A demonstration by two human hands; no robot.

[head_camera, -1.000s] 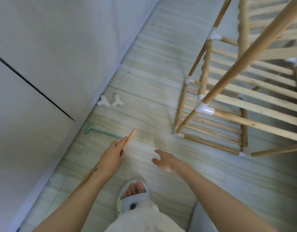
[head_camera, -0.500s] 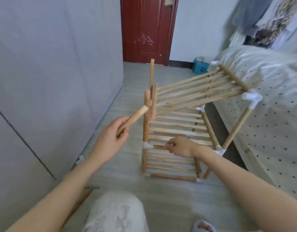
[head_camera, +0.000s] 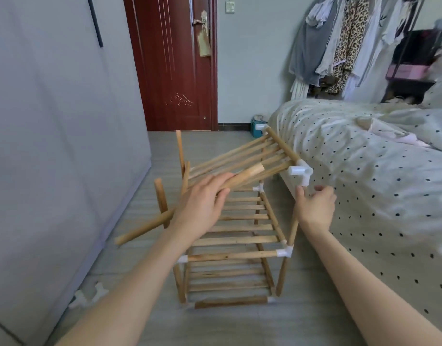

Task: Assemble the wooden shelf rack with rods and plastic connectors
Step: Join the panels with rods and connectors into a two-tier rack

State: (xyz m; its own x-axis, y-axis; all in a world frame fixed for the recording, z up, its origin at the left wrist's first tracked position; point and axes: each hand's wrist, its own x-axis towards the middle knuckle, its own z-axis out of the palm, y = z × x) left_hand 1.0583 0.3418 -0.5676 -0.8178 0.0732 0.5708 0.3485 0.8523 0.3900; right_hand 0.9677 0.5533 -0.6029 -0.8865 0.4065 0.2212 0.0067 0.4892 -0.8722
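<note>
A partly built wooden rack [head_camera: 236, 255] stands on the floor between a wardrobe and a bed. Its top slatted shelf [head_camera: 242, 158] tilts up to the right. My left hand [head_camera: 202, 203] grips a loose wooden rod [head_camera: 244, 176] that points up and right toward a white plastic corner connector [head_camera: 301, 172] on the shelf's near right corner. Just under that connector is my right hand [head_camera: 314, 208], fingers loosely curled and holding nothing, beside the rack's right upright rod [head_camera: 293, 228]. Bare uprights [head_camera: 161, 196] stand at the rack's left.
Two loose white connectors [head_camera: 90, 294] lie on the floor by the grey wardrobe [head_camera: 52, 146] at left. The bed [head_camera: 377, 183] with a dotted cover crowds the rack's right side. A red door [head_camera: 175, 63] and hanging clothes [head_camera: 339, 38] are at the back.
My left hand has carried the rod rightward over the rack toward the corner connector. My right hand has left the rack's middle and risen to just below that connector. The view has tipped up.
</note>
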